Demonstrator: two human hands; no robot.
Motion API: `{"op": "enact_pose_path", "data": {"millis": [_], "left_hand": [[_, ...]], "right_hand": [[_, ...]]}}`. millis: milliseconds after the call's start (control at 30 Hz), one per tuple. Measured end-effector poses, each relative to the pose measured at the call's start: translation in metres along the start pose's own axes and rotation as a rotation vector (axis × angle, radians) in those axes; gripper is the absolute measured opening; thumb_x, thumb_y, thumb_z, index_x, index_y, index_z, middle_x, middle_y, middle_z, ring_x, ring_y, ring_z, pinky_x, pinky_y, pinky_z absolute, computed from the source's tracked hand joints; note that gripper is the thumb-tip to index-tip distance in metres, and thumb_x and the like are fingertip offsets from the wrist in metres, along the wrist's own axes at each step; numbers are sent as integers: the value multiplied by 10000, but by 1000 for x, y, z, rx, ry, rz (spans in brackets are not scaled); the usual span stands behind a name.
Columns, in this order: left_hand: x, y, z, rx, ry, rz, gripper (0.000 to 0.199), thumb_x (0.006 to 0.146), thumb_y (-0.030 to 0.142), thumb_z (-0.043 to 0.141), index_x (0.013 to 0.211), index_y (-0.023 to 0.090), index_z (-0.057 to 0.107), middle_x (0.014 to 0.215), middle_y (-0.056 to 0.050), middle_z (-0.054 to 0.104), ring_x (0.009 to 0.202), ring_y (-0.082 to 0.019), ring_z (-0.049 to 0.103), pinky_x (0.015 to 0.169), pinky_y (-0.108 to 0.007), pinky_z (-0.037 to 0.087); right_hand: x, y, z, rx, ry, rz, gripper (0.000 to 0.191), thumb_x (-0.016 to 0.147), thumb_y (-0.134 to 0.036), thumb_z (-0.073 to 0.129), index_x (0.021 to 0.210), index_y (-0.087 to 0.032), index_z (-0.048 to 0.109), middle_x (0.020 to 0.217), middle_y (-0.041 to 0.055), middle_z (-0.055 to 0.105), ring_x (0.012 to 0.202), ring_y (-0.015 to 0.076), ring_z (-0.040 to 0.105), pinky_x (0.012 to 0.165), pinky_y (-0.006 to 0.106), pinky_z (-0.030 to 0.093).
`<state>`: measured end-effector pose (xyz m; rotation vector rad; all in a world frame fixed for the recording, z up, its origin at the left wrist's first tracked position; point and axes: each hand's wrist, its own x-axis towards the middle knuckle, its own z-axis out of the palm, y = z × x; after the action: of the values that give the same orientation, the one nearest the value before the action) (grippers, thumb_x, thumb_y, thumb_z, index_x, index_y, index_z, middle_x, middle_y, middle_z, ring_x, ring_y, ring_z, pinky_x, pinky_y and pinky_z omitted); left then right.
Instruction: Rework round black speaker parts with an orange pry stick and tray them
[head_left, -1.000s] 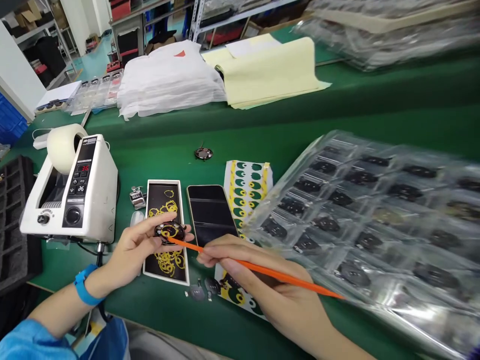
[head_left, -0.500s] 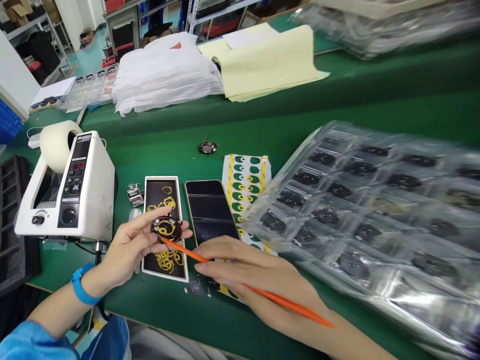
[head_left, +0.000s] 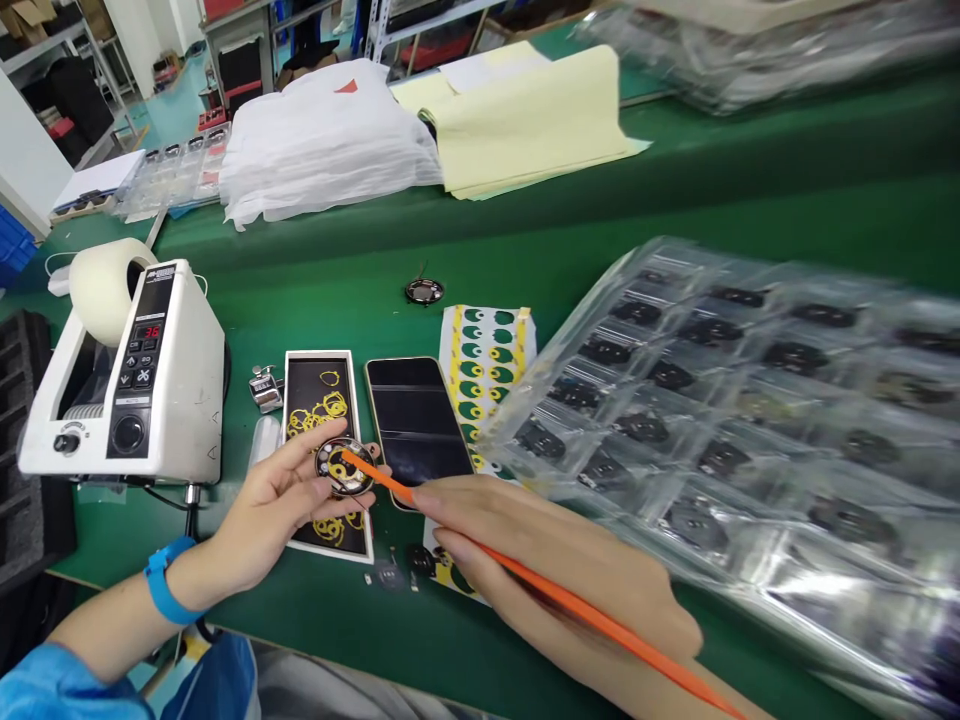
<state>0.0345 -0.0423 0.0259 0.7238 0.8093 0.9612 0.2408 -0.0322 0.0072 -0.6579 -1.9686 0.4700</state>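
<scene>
My left hand, with a blue band at the wrist, grips a small round black part by its edge. A yellow ring-shaped piece shows on the part's face. Between the fingers of my right hand is a long orange stick, perhaps tweezers; its tip touches the face of the round part. Below the left hand lies a white-rimmed box holding several loose yellow rings. A dark-screened phone lies beside the box, partly under my right hand.
At left stands a white tape dispenser; a metal tally counter sits beside the box. A sticker sheet lies past the phone. Clear pocket trays of black parts fill the right. Another round part lies farther back, before white stacked sheets.
The round part has tilted in my left hand and shifted slightly right and down. The orange stick's tip has moved from its lower edge up onto its face.
</scene>
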Motion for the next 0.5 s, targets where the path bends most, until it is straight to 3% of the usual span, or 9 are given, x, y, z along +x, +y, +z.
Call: {"op": "enact_pose_path", "data": {"millis": [267,500], "left_hand": [[-2,-7,1,77,46,37,382,871,292,693,1244,366,654,1275,-18,671,1238,-253,587,1020,-380,527],[-1,-8,2,150,77,24,456,850,363,703,1296,306,626,1119,-46,705,1125,-240,636,1013,-418,528]], "right_hand": [[0,-5,10,-13,98,78,312,906,-3,537,1112,-217,630,874,45,725,757,187,706,685,303,616],[2,-4,13,-136,30,-58,267,922,-9,512,1119,-163,605,889,91,735,833,195,720,738,293,628]]}}
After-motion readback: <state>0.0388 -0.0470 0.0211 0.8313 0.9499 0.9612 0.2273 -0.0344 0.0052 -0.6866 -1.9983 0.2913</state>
